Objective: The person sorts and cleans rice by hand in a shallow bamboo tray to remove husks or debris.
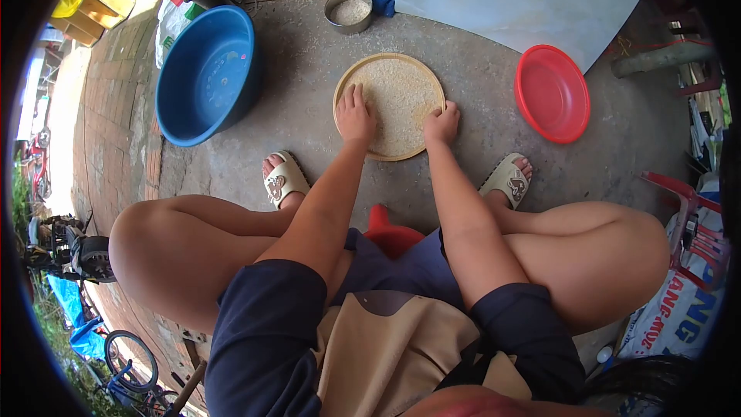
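A round, shallow winnowing basket (pixel 388 157) with a light wooden rim rests on the concrete floor in front of me. Pale grains that look like rice (pixel 401 89) are spread across it. My left hand (pixel 355 116) lies over the grains at the basket's left side, fingers stretched out and slightly apart. At the right edge, my right hand (pixel 442 122) grips the rim, its thumb over the inner side and its fingers outside. Just beyond the basket stands a metal bowl (pixel 348 27) with similar grains in it.
A large blue basin (pixel 207 77) stands at the left, and a red basin (pixel 552 94) at the right. A pale sheet (pixel 517 0) covers the floor at the back right. A red stool (pixel 390 238) is under me. My sandalled feet flank the basket.
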`<state>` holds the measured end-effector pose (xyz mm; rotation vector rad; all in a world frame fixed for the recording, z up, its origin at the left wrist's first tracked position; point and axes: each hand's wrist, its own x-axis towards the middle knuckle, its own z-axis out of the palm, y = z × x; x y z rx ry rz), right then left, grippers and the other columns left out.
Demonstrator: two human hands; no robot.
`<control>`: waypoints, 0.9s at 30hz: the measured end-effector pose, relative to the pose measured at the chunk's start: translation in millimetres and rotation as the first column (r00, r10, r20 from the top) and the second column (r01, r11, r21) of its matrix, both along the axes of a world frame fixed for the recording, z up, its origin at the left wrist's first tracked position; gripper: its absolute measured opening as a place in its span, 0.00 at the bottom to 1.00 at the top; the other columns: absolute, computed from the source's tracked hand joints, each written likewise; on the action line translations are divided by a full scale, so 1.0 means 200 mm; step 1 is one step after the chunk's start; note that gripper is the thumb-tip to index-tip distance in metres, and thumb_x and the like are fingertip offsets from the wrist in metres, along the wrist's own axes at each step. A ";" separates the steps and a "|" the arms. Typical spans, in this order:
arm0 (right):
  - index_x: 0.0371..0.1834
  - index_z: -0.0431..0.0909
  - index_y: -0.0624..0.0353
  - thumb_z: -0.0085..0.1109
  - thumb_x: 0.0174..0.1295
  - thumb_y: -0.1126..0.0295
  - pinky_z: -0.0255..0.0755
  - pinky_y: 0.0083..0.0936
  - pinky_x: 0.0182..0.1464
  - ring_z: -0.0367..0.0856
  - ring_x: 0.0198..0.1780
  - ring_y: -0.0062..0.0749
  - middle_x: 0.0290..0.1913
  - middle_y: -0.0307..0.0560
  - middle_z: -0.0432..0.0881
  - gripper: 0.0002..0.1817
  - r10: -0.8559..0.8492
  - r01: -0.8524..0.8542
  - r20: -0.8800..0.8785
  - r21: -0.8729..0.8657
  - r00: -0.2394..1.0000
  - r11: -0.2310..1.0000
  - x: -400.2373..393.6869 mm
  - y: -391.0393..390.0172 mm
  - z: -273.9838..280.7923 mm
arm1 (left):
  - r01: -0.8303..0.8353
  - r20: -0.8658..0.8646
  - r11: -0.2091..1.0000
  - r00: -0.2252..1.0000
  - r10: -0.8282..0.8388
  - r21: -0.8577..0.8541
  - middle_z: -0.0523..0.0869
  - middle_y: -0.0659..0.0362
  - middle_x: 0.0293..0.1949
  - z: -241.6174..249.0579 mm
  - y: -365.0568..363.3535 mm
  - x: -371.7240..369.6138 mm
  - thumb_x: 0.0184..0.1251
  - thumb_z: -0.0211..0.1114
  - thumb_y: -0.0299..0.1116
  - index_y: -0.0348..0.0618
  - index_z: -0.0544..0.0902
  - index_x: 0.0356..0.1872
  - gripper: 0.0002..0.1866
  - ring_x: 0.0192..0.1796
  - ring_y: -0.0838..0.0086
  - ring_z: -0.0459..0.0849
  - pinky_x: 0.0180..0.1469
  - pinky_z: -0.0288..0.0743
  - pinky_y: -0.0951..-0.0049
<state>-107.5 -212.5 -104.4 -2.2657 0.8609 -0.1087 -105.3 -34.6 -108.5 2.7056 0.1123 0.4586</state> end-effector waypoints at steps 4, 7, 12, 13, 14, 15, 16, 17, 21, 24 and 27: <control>0.49 0.71 0.58 0.49 0.59 0.71 0.70 0.41 0.52 0.75 0.51 0.51 0.51 0.54 0.73 0.14 -0.023 0.023 0.015 0.012 1.000 1.000 0.00 0.00 0.00 | 0.257 -0.061 0.960 0.962 -0.265 -0.113 0.72 0.58 0.61 0.03 -0.19 0.05 0.56 0.58 0.31 0.46 0.72 0.58 0.25 0.61 0.62 0.71 0.62 0.65 0.63; 0.49 0.71 0.57 0.49 0.59 0.71 0.69 0.40 0.53 0.74 0.52 0.51 0.51 0.55 0.73 0.14 -0.028 0.027 0.028 0.045 0.999 0.999 0.01 -0.01 -0.01 | 0.404 -0.086 0.913 0.909 -0.407 -0.048 0.74 0.60 0.59 0.02 -0.27 0.07 0.56 0.61 0.33 0.48 0.76 0.55 0.22 0.61 0.63 0.71 0.62 0.66 0.64; 0.49 0.71 0.59 0.49 0.59 0.72 0.69 0.40 0.53 0.74 0.52 0.51 0.51 0.55 0.73 0.14 -0.013 0.011 0.043 0.062 0.999 0.998 0.00 -0.01 0.00 | 0.438 -0.086 0.887 0.887 -0.453 -0.147 0.81 0.63 0.48 0.01 -0.18 0.05 0.58 0.61 0.35 0.49 0.83 0.43 0.12 0.53 0.67 0.77 0.55 0.72 0.69; 0.49 0.71 0.59 0.49 0.59 0.72 0.69 0.40 0.53 0.74 0.52 0.50 0.52 0.55 0.73 0.14 -0.018 0.016 0.034 0.065 0.999 0.998 0.00 -0.01 0.01 | 0.437 -0.085 0.888 0.888 -0.452 -0.145 0.81 0.63 0.48 0.01 -0.15 0.04 0.58 0.61 0.35 0.49 0.83 0.43 0.12 0.53 0.67 0.77 0.55 0.72 0.69; 0.49 0.71 0.59 0.49 0.60 0.72 0.69 0.40 0.53 0.74 0.53 0.50 0.52 0.55 0.72 0.14 -0.023 0.021 0.026 0.067 0.999 0.998 0.00 -0.01 0.01 | 0.442 -0.102 0.885 0.883 -0.458 -0.148 0.82 0.62 0.45 0.01 -0.12 0.02 0.59 0.61 0.34 0.47 0.83 0.40 0.10 0.50 0.66 0.78 0.52 0.73 0.68; 0.49 0.71 0.59 0.49 0.60 0.72 0.69 0.40 0.53 0.74 0.53 0.50 0.52 0.55 0.72 0.14 -0.022 0.020 0.028 0.069 0.999 0.997 0.00 -0.01 0.01 | 0.448 -0.121 0.881 0.877 -0.466 -0.151 0.83 0.61 0.42 0.01 -0.11 0.01 0.60 0.60 0.33 0.46 0.84 0.37 0.08 0.47 0.65 0.79 0.49 0.75 0.66; 0.50 0.71 0.59 0.49 0.60 0.72 0.69 0.40 0.54 0.73 0.53 0.50 0.52 0.54 0.72 0.14 -0.027 0.025 0.018 0.087 0.999 0.996 0.00 -0.01 0.01 | 0.448 -0.120 0.881 0.877 -0.466 -0.148 0.83 0.61 0.42 0.00 -0.10 -0.01 0.60 0.60 0.33 0.46 0.84 0.37 0.08 0.47 0.65 0.79 0.49 0.75 0.66; 0.50 0.71 0.59 0.49 0.60 0.72 0.69 0.40 0.54 0.73 0.53 0.50 0.52 0.54 0.72 0.14 -0.032 0.031 0.009 0.104 0.999 0.994 0.00 -0.01 0.02 | 0.438 -0.125 0.889 0.883 -0.453 -0.132 0.83 0.60 0.40 0.00 -0.09 -0.03 0.60 0.60 0.32 0.45 0.83 0.36 0.07 0.46 0.64 0.79 0.48 0.75 0.66; 0.50 0.70 0.60 0.49 0.59 0.72 0.69 0.40 0.54 0.73 0.53 0.50 0.52 0.54 0.72 0.15 -0.052 0.052 -0.003 0.112 0.999 0.992 0.00 0.02 0.03 | 0.431 -0.063 0.896 0.896 -0.439 -0.109 0.82 0.58 0.36 -0.03 -0.08 -0.05 0.58 0.61 0.30 0.43 0.82 0.31 0.04 0.43 0.62 0.79 0.45 0.75 0.65; 0.48 0.71 0.62 0.49 0.60 0.71 0.69 0.40 0.54 0.73 0.53 0.49 0.49 0.54 0.73 0.14 -0.199 0.208 0.091 -0.112 0.976 0.972 -0.01 0.09 0.08 | 0.362 -0.089 0.916 0.921 -0.380 -0.172 0.83 0.55 0.35 -0.03 -0.09 -0.02 0.57 0.62 0.29 0.43 0.83 0.32 0.04 0.38 0.63 0.82 0.42 0.76 0.67; 0.47 0.72 0.64 0.49 0.61 0.70 0.69 0.39 0.52 0.74 0.50 0.50 0.46 0.55 0.76 0.13 0.026 0.062 0.353 -0.235 0.935 0.970 0.02 0.14 0.10 | -0.013 -0.263 0.880 0.956 -0.128 -0.474 0.85 0.55 0.31 0.01 -0.14 0.05 0.55 0.65 0.29 0.42 0.85 0.34 0.06 0.33 0.67 0.84 0.40 0.77 0.70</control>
